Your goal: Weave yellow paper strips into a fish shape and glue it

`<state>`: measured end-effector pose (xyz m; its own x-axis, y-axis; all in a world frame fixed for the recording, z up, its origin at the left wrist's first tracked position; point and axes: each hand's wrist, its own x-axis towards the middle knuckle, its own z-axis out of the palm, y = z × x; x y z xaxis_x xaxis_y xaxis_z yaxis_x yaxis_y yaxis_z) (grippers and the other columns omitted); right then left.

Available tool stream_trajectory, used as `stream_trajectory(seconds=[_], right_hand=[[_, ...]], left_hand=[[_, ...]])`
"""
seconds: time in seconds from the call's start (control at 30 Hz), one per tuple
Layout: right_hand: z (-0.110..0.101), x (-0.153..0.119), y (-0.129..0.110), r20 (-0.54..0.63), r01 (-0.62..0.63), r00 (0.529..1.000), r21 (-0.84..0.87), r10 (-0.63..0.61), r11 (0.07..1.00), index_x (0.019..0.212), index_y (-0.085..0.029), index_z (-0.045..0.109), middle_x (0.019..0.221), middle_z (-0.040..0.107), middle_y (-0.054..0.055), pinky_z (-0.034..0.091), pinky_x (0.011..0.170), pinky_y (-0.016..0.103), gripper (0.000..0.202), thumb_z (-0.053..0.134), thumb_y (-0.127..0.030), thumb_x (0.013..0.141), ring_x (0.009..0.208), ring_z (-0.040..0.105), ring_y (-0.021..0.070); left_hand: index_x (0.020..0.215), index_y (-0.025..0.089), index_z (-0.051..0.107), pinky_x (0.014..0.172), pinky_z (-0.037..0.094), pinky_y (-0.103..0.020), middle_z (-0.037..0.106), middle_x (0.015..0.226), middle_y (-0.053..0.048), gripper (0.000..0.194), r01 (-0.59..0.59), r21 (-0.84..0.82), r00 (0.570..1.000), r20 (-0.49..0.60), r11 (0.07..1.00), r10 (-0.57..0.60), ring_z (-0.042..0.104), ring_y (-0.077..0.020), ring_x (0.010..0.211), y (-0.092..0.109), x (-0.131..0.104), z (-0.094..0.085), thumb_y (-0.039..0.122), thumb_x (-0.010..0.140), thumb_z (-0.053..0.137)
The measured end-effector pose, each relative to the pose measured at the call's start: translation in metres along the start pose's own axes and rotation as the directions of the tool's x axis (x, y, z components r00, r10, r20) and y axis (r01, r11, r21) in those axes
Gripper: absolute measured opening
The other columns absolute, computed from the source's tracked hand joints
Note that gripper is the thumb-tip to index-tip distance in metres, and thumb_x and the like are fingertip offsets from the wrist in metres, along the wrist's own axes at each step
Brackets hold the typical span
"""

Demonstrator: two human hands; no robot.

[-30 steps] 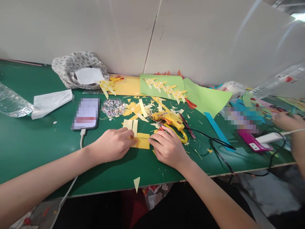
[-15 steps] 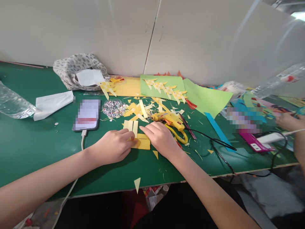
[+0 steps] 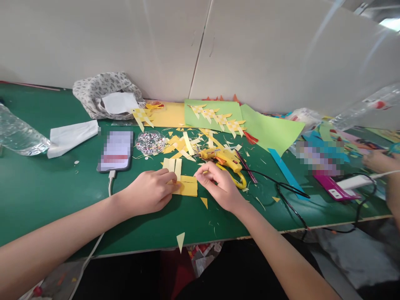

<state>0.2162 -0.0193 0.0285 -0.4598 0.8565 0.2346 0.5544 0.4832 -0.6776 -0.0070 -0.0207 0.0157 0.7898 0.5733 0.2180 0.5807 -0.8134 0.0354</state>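
Darker yellow paper strips (image 3: 188, 186) lie sideways on the green table, meeting pale yellow strips (image 3: 177, 168) that point away from me. My left hand (image 3: 153, 191) rests on the left part of these strips, its fingers curled and pressed on the paper. At the right end of the darker strips is my right hand (image 3: 217, 183), turned partly on its side with thumb and forefinger apart and nothing visible between them. A yellow glue gun (image 3: 229, 160) lies just beyond my right hand.
Paper scraps (image 3: 178, 146) and a bead tray (image 3: 150, 142) lie behind. A phone (image 3: 115, 150) charges at the left, near a water bottle (image 3: 21, 133). Woven paper fish (image 3: 215, 116) lie on green paper. At the right are a black cable (image 3: 289, 208) and another person's hand (image 3: 378, 160).
My right hand has lifted off the strips and moved slightly right, turning so its thumb shows. My left hand has stayed on the paper.
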Motion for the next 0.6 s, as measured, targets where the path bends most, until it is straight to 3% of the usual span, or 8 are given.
stream_trajectory(seconds=[0.03,0.1,0.2,0.27,0.33,0.4,0.5,0.6], right_hand=[[-0.005,-0.001,0.004,-0.001,0.056,0.998,-0.159,-0.057,0.986,0.085,-0.02,0.052,0.047,0.049,-0.007,0.031,0.042,0.021,0.017,0.041,-0.031,0.091,0.04,0.046,0.0086],[-0.015,-0.002,0.013,-0.013,0.18,0.978,-0.468,-0.21,0.865,0.081,-0.019,0.057,0.049,0.054,-0.004,0.029,0.043,0.023,0.019,0.042,-0.027,0.089,0.042,0.047,0.0089],[-0.028,-0.002,0.022,-0.052,0.215,0.93,-0.724,-0.363,0.655,0.064,-0.018,0.057,0.05,0.056,-0.001,0.03,0.043,0.025,0.026,0.048,-0.027,0.087,0.045,0.05,0.0109],[-0.032,-0.001,0.025,-0.111,0.171,0.91,-0.778,-0.4,0.605,0.062,-0.017,0.059,0.051,0.058,0.0,0.035,0.045,0.026,0.027,0.049,-0.025,0.086,0.048,0.052,0.0123],[-0.032,0.0,0.025,-0.169,0.135,0.892,-0.785,-0.418,0.605,0.082,-0.016,0.065,0.067,0.067,0.003,0.044,0.055,0.027,0.021,0.044,-0.015,0.087,0.061,0.06,0.015],[-0.029,0.001,0.023,-0.18,0.126,0.889,-0.788,-0.421,0.602,0.105,-0.016,0.061,0.093,0.069,0.007,0.048,0.078,0.035,0.034,0.037,-0.005,0.084,0.085,0.062,0.0182],[-0.025,0.001,0.021,-0.114,0.138,0.913,-0.818,-0.393,0.559,0.11,-0.017,0.06,0.116,0.061,0.009,0.033,0.1,0.052,0.039,0.038,-0.002,0.081,0.11,0.054,0.0238],[-0.025,0.001,0.023,-0.101,0.121,0.926,-0.833,-0.363,0.54,0.108,-0.015,0.061,0.127,0.054,0.012,0.024,0.103,0.06,0.032,0.044,-0.007,0.082,0.122,0.044,0.029]], left_hand=[[0.103,0.023,0.062,0.054,0.043,-0.024,0.061,0.096,-0.006,0.031,-0.002,-0.004,1.0,-0.003,1.0,0.002,0.056,-0.016,0.077,0.0,0.0,0.0,0.013,0.082,0.042],[0.101,0.022,0.062,0.053,0.043,-0.024,0.061,0.094,-0.006,0.029,-0.001,-0.008,1.0,-0.004,1.0,0.001,0.056,-0.0162,0.076,0.0,0.0,-0.001,0.014,0.082,0.041],[0.098,0.021,0.063,0.054,0.043,-0.025,0.062,0.089,-0.005,0.028,0.0,-0.011,1.0,-0.002,1.0,0.0,0.056,-0.0166,0.075,0.0,0.0,-0.001,0.014,0.083,0.041],[0.098,0.021,0.063,0.055,0.044,-0.025,0.062,0.088,-0.005,0.027,-0.007,-0.013,1.0,-0.004,1.0,0.007,0.056,-0.0168,0.075,-0.001,0.0,0.0,0.014,0.082,0.041],[0.097,0.02,0.063,0.057,0.045,-0.026,0.062,0.085,-0.005,0.027,-0.022,-0.014,1.0,-0.019,1.0,0.021,0.056,-0.0167,0.075,-0.002,-0.001,0.001,0.014,0.082,0.042],[0.097,0.019,0.063,0.059,0.046,-0.026,0.062,0.082,-0.005,0.027,-0.027,-0.015,0.999,-0.042,1.0,0.026,0.057,-0.0166,0.074,-0.002,-0.001,0.002,0.013,0.081,0.041],[0.097,0.018,0.061,0.06,0.047,-0.026,0.062,0.077,-0.005,0.027,-0.019,-0.028,0.996,-0.091,0.999,0.017,0.058,-0.0166,0.072,-0.001,-0.001,0.003,0.012,0.081,0.04],[0.094,0.017,0.059,0.059,0.046,-0.025,0.062,0.075,-0.005,0.025,-0.01,-0.04,0.994,-0.106,0.999,0.005,0.058,-0.0167,0.071,-0.001,-0.001,0.002,0.011,0.08,0.04]])
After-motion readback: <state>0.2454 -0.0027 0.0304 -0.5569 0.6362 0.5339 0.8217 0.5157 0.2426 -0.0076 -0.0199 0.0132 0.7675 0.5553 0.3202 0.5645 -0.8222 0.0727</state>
